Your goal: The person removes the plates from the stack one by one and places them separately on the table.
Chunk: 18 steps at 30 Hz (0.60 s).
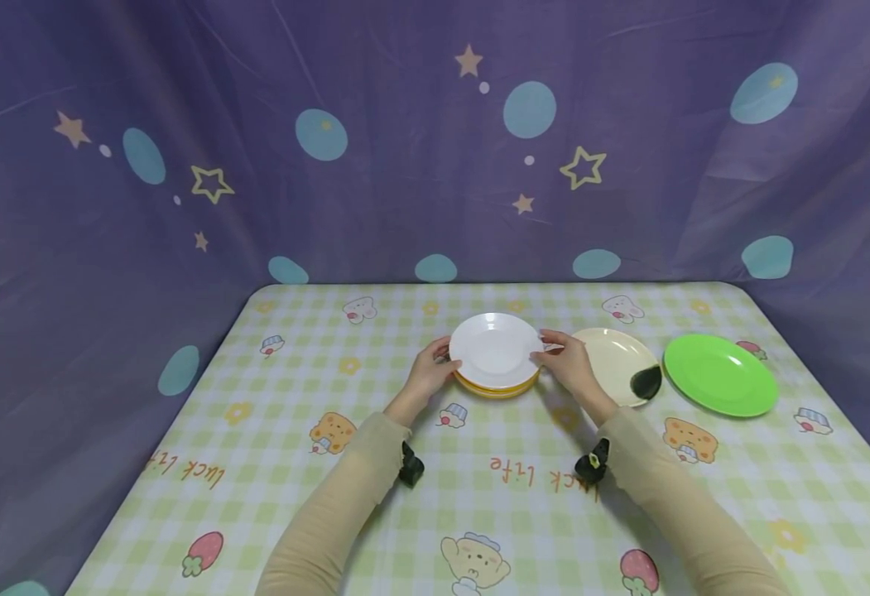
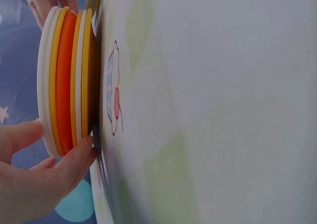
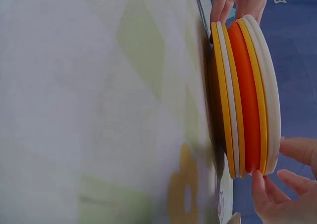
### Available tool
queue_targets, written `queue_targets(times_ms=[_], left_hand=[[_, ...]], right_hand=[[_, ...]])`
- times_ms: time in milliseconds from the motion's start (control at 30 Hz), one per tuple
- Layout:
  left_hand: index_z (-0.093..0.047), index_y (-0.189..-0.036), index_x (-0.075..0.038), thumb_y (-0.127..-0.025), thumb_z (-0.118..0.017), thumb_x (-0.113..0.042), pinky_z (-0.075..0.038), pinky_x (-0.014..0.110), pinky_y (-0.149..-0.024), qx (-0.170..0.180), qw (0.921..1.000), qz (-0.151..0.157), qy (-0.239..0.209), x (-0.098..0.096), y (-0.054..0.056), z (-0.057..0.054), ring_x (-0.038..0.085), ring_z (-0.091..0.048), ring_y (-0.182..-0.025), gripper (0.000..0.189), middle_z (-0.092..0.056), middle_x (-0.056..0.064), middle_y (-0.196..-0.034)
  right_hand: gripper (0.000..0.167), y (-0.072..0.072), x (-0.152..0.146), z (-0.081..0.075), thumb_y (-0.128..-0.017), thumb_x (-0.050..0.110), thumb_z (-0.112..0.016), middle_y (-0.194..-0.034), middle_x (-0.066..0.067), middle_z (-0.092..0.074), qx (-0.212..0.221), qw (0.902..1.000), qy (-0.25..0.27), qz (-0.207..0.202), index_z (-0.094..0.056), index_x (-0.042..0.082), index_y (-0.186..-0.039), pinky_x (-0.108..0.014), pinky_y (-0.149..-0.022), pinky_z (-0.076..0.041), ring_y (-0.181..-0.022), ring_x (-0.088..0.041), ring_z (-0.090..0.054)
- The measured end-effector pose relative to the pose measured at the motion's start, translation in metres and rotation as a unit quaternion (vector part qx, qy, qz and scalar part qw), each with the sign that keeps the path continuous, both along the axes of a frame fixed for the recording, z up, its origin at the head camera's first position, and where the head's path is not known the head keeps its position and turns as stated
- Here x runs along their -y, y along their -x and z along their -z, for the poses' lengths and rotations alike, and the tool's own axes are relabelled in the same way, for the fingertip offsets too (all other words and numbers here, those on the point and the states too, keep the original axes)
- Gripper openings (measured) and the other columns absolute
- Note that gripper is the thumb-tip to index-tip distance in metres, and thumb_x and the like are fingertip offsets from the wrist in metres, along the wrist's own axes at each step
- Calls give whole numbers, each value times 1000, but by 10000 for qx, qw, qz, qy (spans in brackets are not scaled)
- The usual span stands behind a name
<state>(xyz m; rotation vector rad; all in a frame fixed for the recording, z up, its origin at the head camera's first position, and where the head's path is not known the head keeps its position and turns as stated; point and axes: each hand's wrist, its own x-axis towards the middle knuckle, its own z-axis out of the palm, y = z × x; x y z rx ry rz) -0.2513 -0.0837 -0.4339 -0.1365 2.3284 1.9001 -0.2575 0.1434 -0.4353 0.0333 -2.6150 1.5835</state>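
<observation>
Several round, perhaps plastic plates

A green plate is set beside a cream plate; the checked cloth is backed by purple fabric.

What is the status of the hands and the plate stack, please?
Left hand and right hand gripping opposite sides of plate stack. White plate on top. Possible obstacle: cream plate close beside right hand; green plate farther right.
</observation>
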Motion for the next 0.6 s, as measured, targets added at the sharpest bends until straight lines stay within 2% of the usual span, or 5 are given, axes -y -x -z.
queue_targets(times_ms=[200,433,600], left_hand=[[-41,-131,-3,-83,-57,-1,-51,28,-80,2,10000,16,27,0,-1,-1,28,-47,-112,50,-43,17,-130],[-42,-130,-3,-83,-57,-2,-50,27,-82,9,10000,78,55,0,-1,1,29,-42,-118,49,-42,17,-131],[-41,-130,-3,-81,-60,-3,-49,26,-83,47,9999,31,110,0,-1,0,29,-38,-122,53,-39,17,-133]], right_hand=[[44,1,1,3,-77,4,-66,-114,-21,-55,167,9997,29,150,-52,-5,-118,-14,-63,-43,-89,-28,-55],[44,1,1,3,-76,6,-66,-112,-20,-57,342,9986,150,383,-54,-4,-117,-12,-58,-41,-85,-24,-53],[43,1,0,2,-76,6,-65,-112,-20,-57,612,9955,487,526,-55,-2,-117,-11,-58,-46,-78,-14,-51]])
